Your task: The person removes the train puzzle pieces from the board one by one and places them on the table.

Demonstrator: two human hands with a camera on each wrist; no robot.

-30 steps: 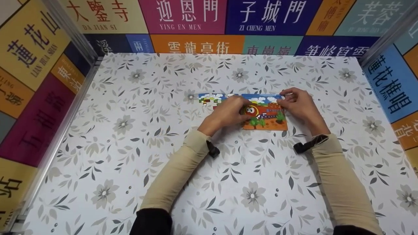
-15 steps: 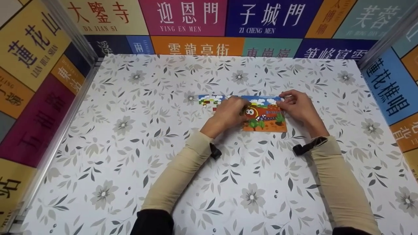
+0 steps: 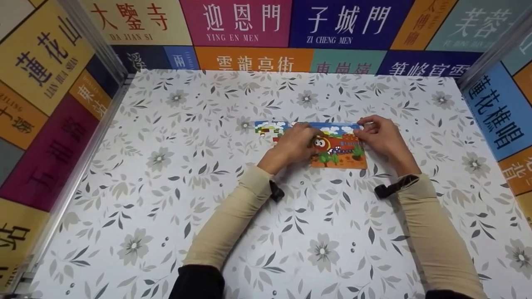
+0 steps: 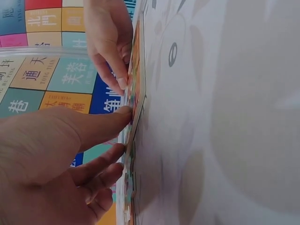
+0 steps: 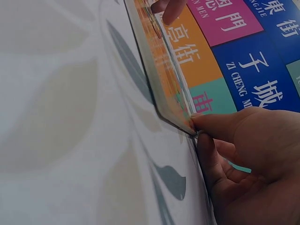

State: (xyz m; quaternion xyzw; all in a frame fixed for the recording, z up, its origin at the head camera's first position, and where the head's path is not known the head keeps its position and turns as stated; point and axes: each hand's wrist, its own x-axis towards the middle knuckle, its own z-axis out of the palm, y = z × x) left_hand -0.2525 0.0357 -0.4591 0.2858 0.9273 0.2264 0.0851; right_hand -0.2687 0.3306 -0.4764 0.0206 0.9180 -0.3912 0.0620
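A partly assembled jigsaw puzzle (image 3: 341,160) lies flat on the table, with a cartoon of a red train with eyes, green bushes and a blue sky. My left hand (image 3: 293,143) is over its middle, thumb and fingertips gripping the left side of the larger right-hand section and hiding part of the picture. In the left wrist view, the left thumb (image 4: 110,123) lies at that section's edge. My right hand (image 3: 380,131) pinches the upper right edge; in the right wrist view, the right thumb (image 5: 213,125) is on the corner with the index finger below it.
A narrower strip of joined pieces (image 3: 266,126) with a ragged lower border extends left of my left hand. The table (image 3: 166,207) has a floral cover. Colourful panels with large characters (image 3: 241,20) stand along the back and both sides.
My left thumb has drawn in slightly towards its fingers. The puzzle and my right hand stay in nearly the same place; the head view has shifted a little.
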